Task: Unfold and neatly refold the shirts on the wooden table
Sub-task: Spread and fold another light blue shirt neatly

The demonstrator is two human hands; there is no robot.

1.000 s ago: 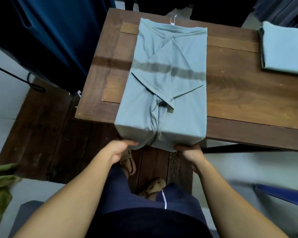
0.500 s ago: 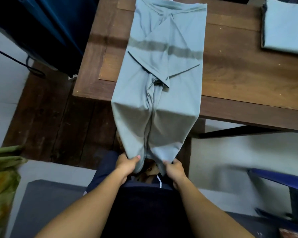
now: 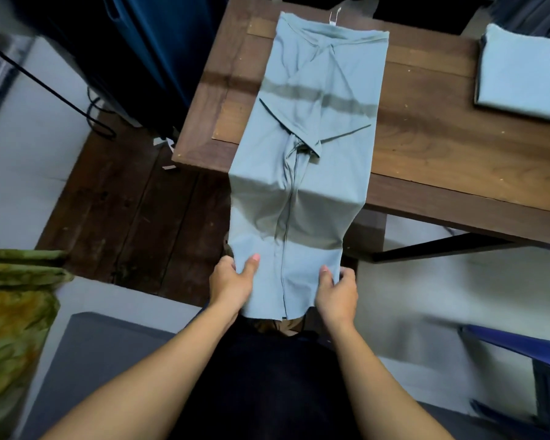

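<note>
Well, left hand [image 3: 232, 281] and right hand [image 3: 337, 292] each pinch a hem corner of the shirt [image 3: 315, 100], half on the table [image 3: 442, 154], half hanging off its edge. Pull unevenly and the folded sleeves could slip askew.

i see a soft, matt grey-blue cloth shirt [image 3: 311, 173] on a dark wooden table [image 3: 451, 154] with visible grain. a second folded cloth shirt [image 3: 524, 74] looks equally matt; the floorboards [image 3: 131, 214] are worn, dull wood.
</note>
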